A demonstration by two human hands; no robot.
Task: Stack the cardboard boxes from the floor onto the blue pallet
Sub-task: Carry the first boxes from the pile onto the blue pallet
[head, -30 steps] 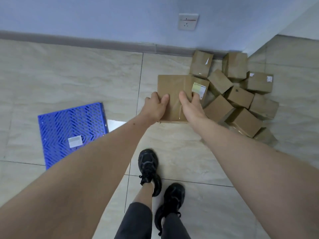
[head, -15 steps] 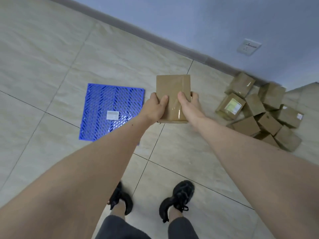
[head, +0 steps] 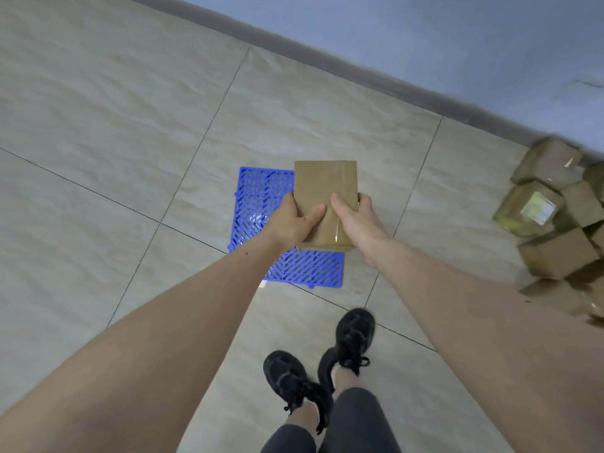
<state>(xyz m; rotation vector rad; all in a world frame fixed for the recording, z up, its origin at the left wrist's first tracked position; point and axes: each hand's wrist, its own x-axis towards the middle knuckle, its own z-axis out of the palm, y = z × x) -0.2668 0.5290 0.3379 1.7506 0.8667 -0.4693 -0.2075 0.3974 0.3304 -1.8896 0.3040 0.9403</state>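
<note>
I hold one brown cardboard box (head: pixel 323 188) in both hands, in the air above the blue pallet (head: pixel 261 191). My left hand (head: pixel 291 222) grips its left side and my right hand (head: pixel 354 220) grips its right side, thumbs on top. The pallet lies flat on the tiled floor with nothing on the part I can see; the box and my hands hide its middle and right portion. A heap of several more cardboard boxes (head: pixel 555 230) lies on the floor at the right edge, blurred, one with a pale label.
Beige floor tiles (head: pixel 114 125) spread all around the pallet. A grey skirting board and blue wall (head: pixel 425 44) run diagonally across the top. My two black shoes (head: pixel 327 364) stand just below the pallet.
I have turned left, away from the heap. The box in my hands has come from beside the pallet to over it, and the heap has slid to the right edge.
</note>
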